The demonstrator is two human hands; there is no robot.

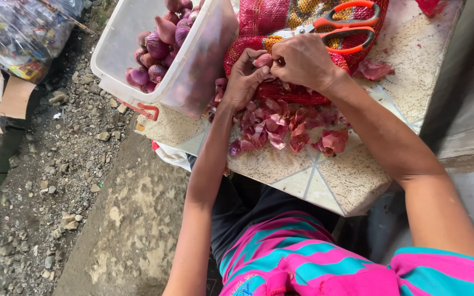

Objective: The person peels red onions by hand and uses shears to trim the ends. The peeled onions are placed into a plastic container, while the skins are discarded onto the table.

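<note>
Peeling one shallot (263,60), your left hand (243,82) and right hand (303,60) pinch it; skins (286,129) piled, tub (193,60) partly filled.

Both bare arms reach forward and meet — the left hand (243,77) palm-side up, fingers (253,59) curled inward and pinched, the right hand (303,60) knuckles up, fingers bent down against the left's. Both wrists are bent, forearms angling in from either side.
</note>
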